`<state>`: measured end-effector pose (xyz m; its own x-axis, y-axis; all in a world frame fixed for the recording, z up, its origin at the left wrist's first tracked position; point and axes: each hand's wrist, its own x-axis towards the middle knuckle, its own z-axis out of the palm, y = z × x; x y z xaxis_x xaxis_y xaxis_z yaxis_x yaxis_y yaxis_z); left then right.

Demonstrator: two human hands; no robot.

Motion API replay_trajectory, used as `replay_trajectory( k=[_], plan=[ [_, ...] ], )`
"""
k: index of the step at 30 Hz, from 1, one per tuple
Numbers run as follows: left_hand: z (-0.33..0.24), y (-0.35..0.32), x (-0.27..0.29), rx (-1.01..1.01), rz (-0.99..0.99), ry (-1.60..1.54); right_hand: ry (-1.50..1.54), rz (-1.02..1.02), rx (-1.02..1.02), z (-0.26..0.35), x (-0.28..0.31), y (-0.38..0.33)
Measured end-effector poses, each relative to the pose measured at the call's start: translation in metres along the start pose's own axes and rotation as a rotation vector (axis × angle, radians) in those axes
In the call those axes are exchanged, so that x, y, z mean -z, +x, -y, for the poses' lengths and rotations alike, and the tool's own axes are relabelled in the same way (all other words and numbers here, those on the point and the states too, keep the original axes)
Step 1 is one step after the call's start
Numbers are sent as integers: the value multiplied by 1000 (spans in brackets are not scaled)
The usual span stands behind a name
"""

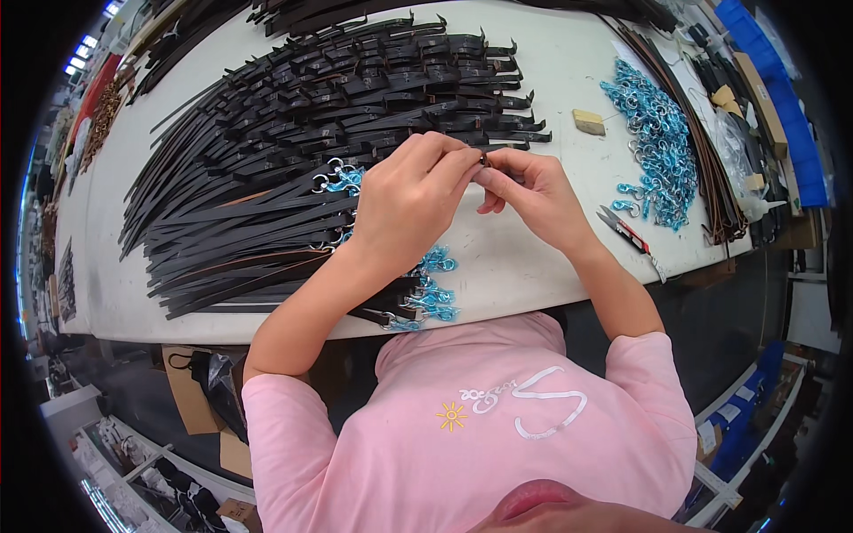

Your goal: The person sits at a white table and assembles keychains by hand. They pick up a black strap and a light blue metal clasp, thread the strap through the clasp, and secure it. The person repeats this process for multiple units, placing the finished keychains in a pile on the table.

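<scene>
My left hand (410, 188) and my right hand (537, 194) meet above the table, with fingertips pinched together. Between them shows a small dark piece, which looks like the end of a black strap (484, 159); my fingers hide most of it. Just beyond my hands lies a large layered pile of black straps (355, 93) with folded ends. Under and beside my left forearm, more black straps (222, 253) are bunched, with light-blue wrapped metal clasps (435, 293) at their right ends.
A heap of blue-wrapped clasps (653, 142) lies at the right. Nearer me are red-handled thread snips (626, 231), and a small yellowish block (588, 122) sits farther back. Brown strips (711, 169) run along the right side of the white table (542, 275).
</scene>
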<state>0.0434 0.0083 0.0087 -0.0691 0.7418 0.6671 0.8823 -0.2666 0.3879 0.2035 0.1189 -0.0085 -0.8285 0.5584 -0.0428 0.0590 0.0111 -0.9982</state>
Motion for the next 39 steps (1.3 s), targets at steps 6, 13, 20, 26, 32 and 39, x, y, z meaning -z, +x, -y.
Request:
replay_trajectory(
  k=[6,13,20,26,32,39],
  plan=[
    [2,-2,-1,-73,23,70,-89,-15,-11,6,-4,0],
    [4,0,2,-47,43,13,-30,23,-56,4,-3,0],
    [1,-9,-4,-18,-56,27,-24,37,-92,4,-4,2],
    [1,-9,-2,-68,6,111,7,56,-131,5,-5,5],
    [7,-7,-5,-145,2,130,-4,69,-126,-2,-5,6],
    [10,-7,-6,33,27,-91,73,91,-125,-5,-4,6]
  ],
)
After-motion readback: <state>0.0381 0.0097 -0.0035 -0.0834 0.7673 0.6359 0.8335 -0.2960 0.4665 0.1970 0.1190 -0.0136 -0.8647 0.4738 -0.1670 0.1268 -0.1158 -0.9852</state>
